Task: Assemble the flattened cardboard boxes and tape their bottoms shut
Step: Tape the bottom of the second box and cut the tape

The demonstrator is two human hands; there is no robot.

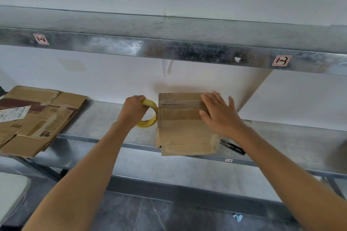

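Note:
A small brown cardboard box stands on the metal shelf with its taped flaps facing up. My right hand lies flat on the box's top right, fingers spread and pressing on the tape strip. My left hand grips a yellowish roll of tape held upright against the box's left edge. A stack of flattened cardboard boxes lies on the shelf at the far left, with a white paper label on top.
Small black snips lie on the shelf just right of the box. An upper metal shelf runs overhead with labels stuck on it. A white wall backs the shelf. Grey floor and a scrap of paper show below.

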